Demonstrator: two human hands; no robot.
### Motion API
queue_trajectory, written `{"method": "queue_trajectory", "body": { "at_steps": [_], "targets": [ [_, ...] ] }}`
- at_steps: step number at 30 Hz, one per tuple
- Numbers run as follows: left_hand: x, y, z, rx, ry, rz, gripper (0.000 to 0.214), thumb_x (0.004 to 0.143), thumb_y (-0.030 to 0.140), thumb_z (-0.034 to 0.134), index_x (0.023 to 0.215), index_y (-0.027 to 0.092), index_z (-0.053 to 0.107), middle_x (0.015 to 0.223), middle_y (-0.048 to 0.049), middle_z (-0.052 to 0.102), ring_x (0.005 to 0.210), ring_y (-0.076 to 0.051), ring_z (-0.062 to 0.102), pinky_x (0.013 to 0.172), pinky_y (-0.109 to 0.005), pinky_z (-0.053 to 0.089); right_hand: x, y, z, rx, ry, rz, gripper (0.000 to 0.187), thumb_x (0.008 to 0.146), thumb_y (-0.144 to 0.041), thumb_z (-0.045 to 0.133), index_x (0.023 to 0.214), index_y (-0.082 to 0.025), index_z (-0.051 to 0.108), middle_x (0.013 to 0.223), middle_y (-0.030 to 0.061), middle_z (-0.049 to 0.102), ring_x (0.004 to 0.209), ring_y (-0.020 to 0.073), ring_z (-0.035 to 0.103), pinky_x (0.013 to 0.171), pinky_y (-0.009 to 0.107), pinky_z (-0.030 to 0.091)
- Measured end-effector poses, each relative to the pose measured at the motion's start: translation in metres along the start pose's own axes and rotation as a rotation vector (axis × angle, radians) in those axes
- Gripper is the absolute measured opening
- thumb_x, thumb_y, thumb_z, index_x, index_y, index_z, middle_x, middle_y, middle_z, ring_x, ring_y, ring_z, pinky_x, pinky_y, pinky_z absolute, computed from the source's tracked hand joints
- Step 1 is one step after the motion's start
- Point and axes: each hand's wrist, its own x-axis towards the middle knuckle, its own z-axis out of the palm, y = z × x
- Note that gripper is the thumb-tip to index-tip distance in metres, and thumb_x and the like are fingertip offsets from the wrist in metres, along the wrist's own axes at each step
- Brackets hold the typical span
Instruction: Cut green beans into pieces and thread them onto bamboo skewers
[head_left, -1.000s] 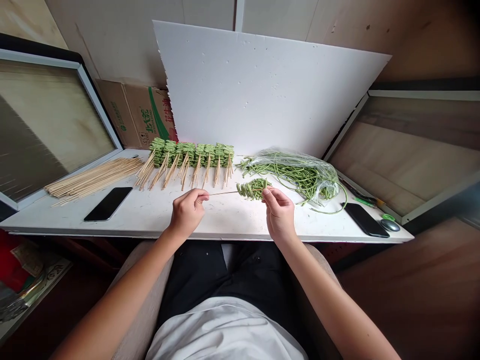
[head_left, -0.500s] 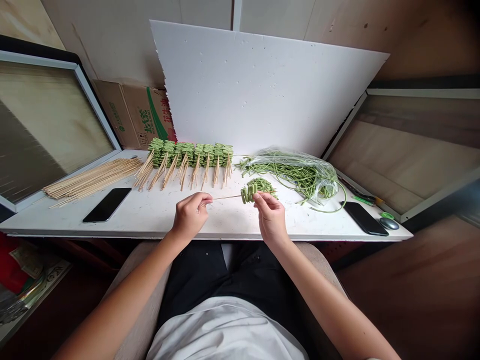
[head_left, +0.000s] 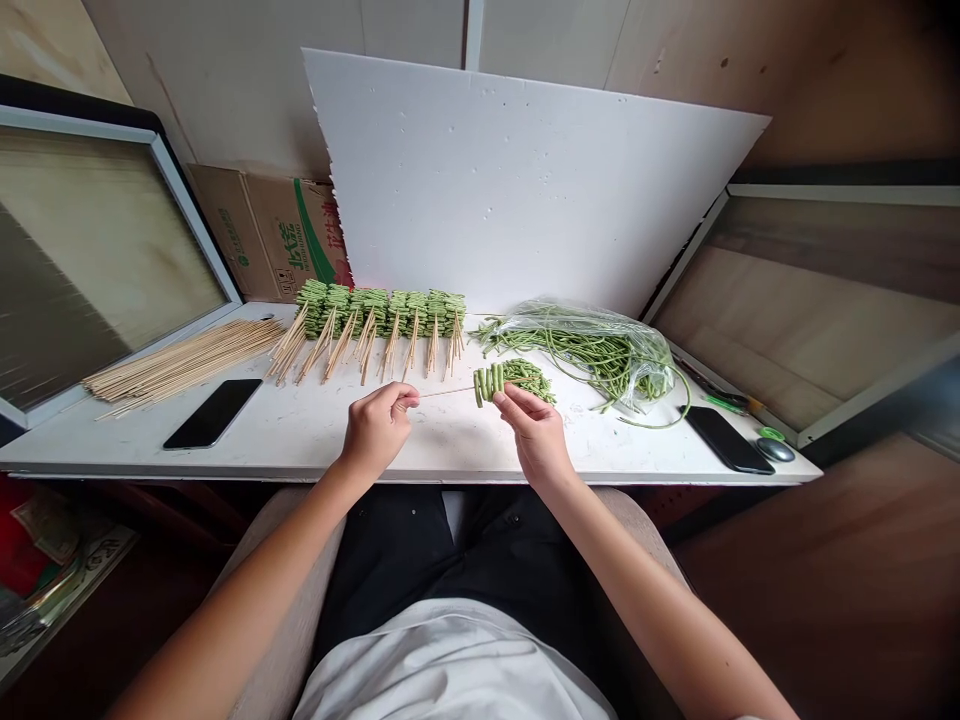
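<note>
My left hand is closed on the bare end of a thin bamboo skewer, held level above the table's front. Several short green bean pieces sit side by side across the skewer's right end. Fingers of my right hand pinch at the rightmost piece; the skewer's tip is hidden there. Just behind that hand lies a small heap of cut bean pieces. Farther back, loaded bean skewers are stacked in a row, their bare sticks pointing toward me.
Loose bamboo skewers lie at the left, behind a phone. Long uncut beans rest in a clear plastic bag at the right. Another phone and a grey mouse-like object are near the right edge. A white foam board stands behind.
Both hands have shifted slightly left with the skewer. The bean pieces on it have moved a little left too, and my right fingers still pinch at its right end.
</note>
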Motion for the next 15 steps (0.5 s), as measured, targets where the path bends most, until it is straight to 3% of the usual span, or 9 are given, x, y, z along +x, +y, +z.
{"method": "queue_trajectory", "body": {
  "at_steps": [7,11,15],
  "targets": [
    [-0.002,-0.008,0.002,-0.003,-0.100,-0.092,0.025,0.091,0.012,0.051,0.088,0.021,0.074,0.079,-0.0007,0.081,0.072,-0.018,0.077,0.071,-0.025,0.056,0.004,0.009,-0.004,-0.042,-0.026,0.033,0.047,0.061,-0.043,0.100,0.100,-0.021,0.084,0.118,0.0092,0.080,0.114,0.0278,0.071,0.099,0.041,0.054],
    [-0.003,-0.025,0.002,0.002,-0.179,-0.179,0.025,0.089,0.017,0.051,0.088,0.021,0.076,0.081,-0.0007,0.081,0.077,-0.019,0.078,0.077,-0.026,0.057,0.010,0.008,-0.012,-0.289,-0.105,0.002,0.053,0.067,-0.049,0.096,0.111,-0.022,0.083,0.117,0.0105,0.081,0.119,0.0301,0.071,0.105,0.044,0.052],
    [-0.004,-0.059,0.000,-0.005,-0.267,-0.350,0.023,0.083,0.024,0.054,0.090,0.021,0.076,0.081,-0.0011,0.081,0.080,-0.021,0.078,0.076,-0.027,0.057,0.035,-0.003,-0.038,-0.559,-0.158,-0.035,0.050,0.073,-0.053,0.091,0.111,-0.022,0.084,0.117,0.0112,0.082,0.118,0.0309,0.072,0.105,0.045,0.053]
  ]
}}
